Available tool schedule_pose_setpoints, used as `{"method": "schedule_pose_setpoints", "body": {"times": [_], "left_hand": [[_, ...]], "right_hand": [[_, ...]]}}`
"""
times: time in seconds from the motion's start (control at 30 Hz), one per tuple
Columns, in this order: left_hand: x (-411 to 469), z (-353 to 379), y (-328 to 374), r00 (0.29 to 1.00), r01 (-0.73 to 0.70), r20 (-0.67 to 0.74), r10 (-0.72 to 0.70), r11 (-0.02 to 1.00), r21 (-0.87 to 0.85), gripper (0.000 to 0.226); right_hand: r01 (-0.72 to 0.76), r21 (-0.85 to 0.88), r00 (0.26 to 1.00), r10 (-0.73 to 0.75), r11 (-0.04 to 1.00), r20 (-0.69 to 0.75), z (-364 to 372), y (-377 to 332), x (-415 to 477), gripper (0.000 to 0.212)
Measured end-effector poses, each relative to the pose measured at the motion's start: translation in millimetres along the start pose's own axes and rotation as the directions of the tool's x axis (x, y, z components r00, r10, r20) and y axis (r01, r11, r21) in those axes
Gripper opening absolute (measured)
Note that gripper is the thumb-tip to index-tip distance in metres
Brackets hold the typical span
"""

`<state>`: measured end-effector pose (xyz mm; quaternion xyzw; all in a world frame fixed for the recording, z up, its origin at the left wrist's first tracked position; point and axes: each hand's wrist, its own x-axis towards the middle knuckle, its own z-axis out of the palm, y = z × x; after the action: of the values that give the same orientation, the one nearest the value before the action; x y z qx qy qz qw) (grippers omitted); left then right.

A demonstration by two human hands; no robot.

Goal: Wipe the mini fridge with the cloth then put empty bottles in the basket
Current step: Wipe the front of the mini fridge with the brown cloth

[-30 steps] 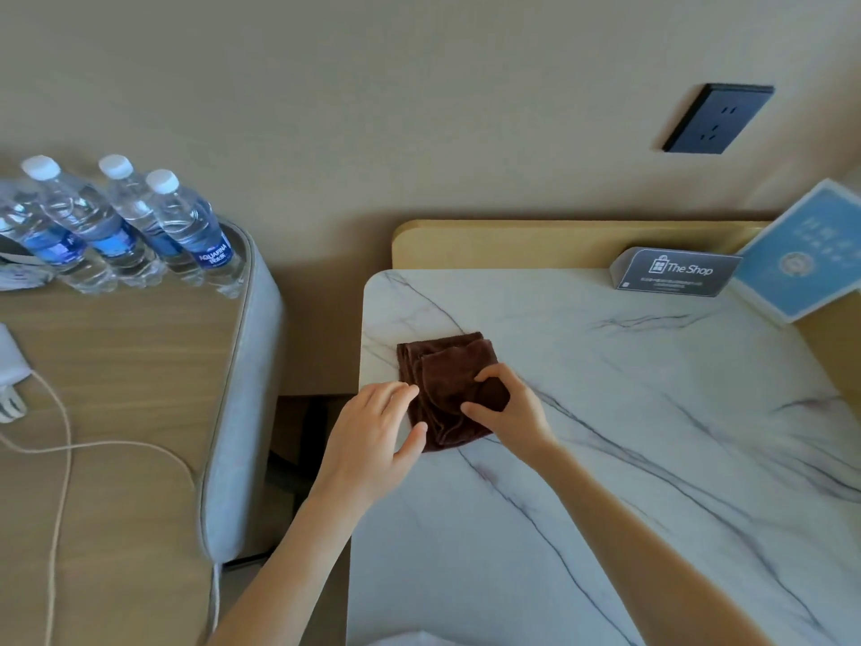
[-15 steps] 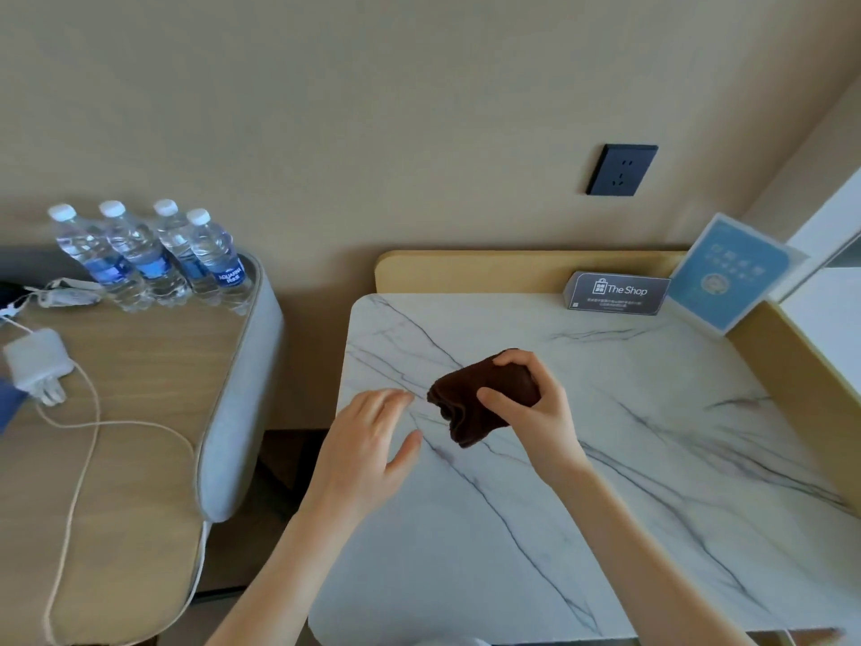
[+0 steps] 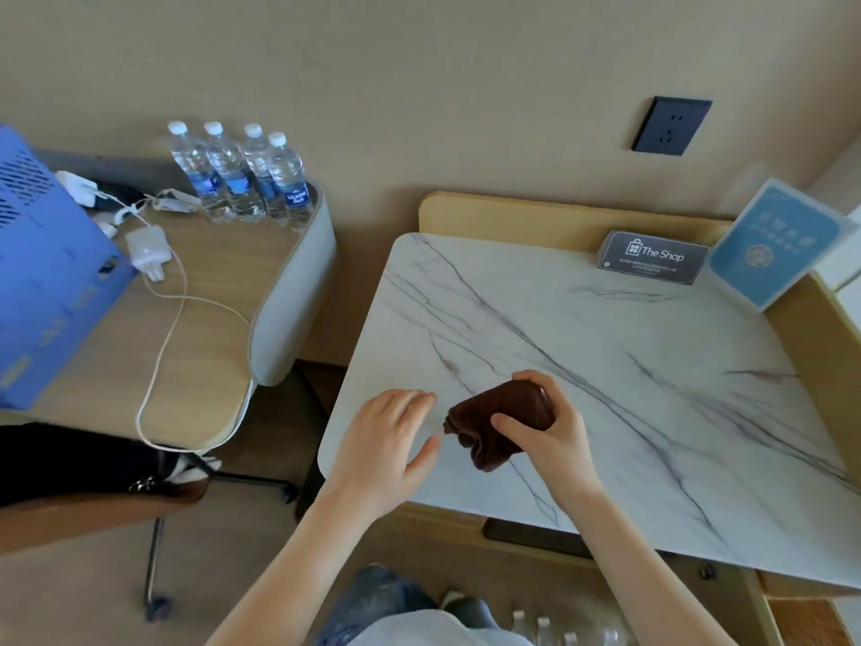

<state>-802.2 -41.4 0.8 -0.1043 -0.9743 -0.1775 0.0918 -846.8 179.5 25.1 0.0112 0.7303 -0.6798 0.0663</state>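
Blue plastic at the far left edge looks like the perforated basket [image 3: 42, 272], standing on the wooden side table [image 3: 219, 291]; that would make it the likely home for the bottles later. Beside it a white charger [image 3: 148, 247] trails its cable [image 3: 163, 347] in loops across the tabletop, loose enough to snag a sleeve reaching for the basket. Four capped water bottles [image 3: 242, 177] stand upright in a tight row at the table's back corner against the wall; whether they are empty I cannot tell from here.

Moving right, the left hand [image 3: 384, 447] hovers with fingers spread and relaxed, grasping nothing, just beside the cloth, probably ready to steady or refold it. The brown cloth [image 3: 496, 424] is bunched and lifted just off the marble-patterned top [image 3: 605, 366], pinched between thumb and fingers of the right hand [image 3: 547, 428], a grip that gathers the fabric into a pad for wiping. Wiping seems not yet begun.

Further right, "The Shop" card [image 3: 654, 257] and a blue sign [image 3: 775, 247] stand along the back edge, where a sweeping cloth could knock them. More bottle caps [image 3: 543, 622] peek up near the floor below.
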Motion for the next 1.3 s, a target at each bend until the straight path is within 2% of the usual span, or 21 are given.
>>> {"method": "schedule_pose_setpoints", "body": {"times": [0.17, 0.33, 0.67, 0.83, 1.17, 1.3], "left_hand": [[-31.2, -11.0, 8.0, 0.999, -0.047, 0.015, 0.046, 0.993, 0.113, 0.062], [-75.9, -18.3, 4.1, 0.997, -0.069, 0.043, 0.065, 0.994, 0.084, 0.061], [-257.5, -32.6, -37.3, 0.969, -0.147, 0.21, 0.133, 0.988, 0.052, 0.054], [-309.6, -31.5, -31.6, 0.941, -0.22, 0.272, 0.202, 0.975, 0.037, 0.055], [-304.0, -33.7, 36.0, 0.925, -0.309, 0.219, 0.31, 0.95, -0.04, 0.054], [-296.9, -12.1, 77.1, 0.897, -0.365, 0.255, 0.362, 0.93, -0.037, 0.054]], "right_hand": [[0.038, -0.007, 0.999, -0.038, 0.999, -0.029, 2.2, -0.7, -36.9, 0.049], [0.055, -0.018, 0.995, -0.056, 0.998, -0.088, 19.9, 4.3, -89.5, 0.049], [-0.09, -0.028, 0.97, 0.081, 0.996, -0.229, 96.8, 55.3, -262.1, 0.049], [-0.155, -0.06, 0.946, 0.13, 0.986, -0.298, 112.2, 68.5, -336.3, 0.05], [-0.085, -0.052, 0.9, 0.054, 0.995, -0.432, 56.8, 60.0, -384.5, 0.05], [-0.091, -0.035, 0.887, 0.065, 0.995, -0.457, 10.0, 67.2, -390.9, 0.05]]}}
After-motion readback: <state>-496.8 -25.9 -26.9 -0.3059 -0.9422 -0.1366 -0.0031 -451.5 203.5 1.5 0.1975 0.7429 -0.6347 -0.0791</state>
